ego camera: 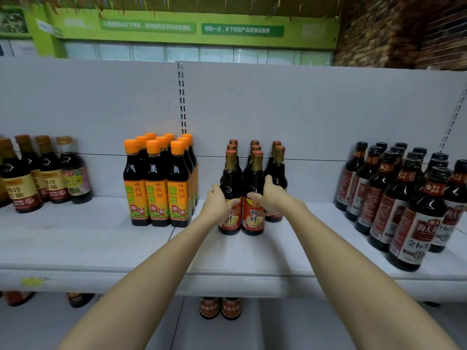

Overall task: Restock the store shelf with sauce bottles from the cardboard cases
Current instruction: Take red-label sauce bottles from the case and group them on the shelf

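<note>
both bare arms reach out over the white shelf (75, 238), a smooth painted metal board with a rounded near lip. the left hand (216, 203) curls round the left side of the front left bottle (230, 198), thumb up against the dark glass and fingers wrapped across the red label. the right hand (271, 198) grips the front right bottle (253, 195) the same way, thumb raised by the shoulder and fingertips pressed on the top of the label. these 2 bottles stand upright, touching each other, on the shelf near its middle; both are tall, glossy dark glass with gold foil necks, red caps and red-and-yellow paper labels.

behind them the rest of the red-cap group (255, 152) stands in 3 short rows running to the far back panel; the right row sits just behind the right hand, partly hidden by it.

to the left, apart from the hands, is a tight block of orange-cap bottles (158, 183) with orange labels, at least 9 caps showing. further left stand rounder bottles with brown caps (43, 170). on the right, well apart, is a crowd of squat black-cap bottles (404, 193) with red and white labels.

a slotted metal upright (182, 97) divides the grey back panel. below the shelf lip, 2 more bottle tops (220, 307) show on the lower level. above is a green sign band (192, 27), with a brick wall (404, 31) on the far right.
</note>
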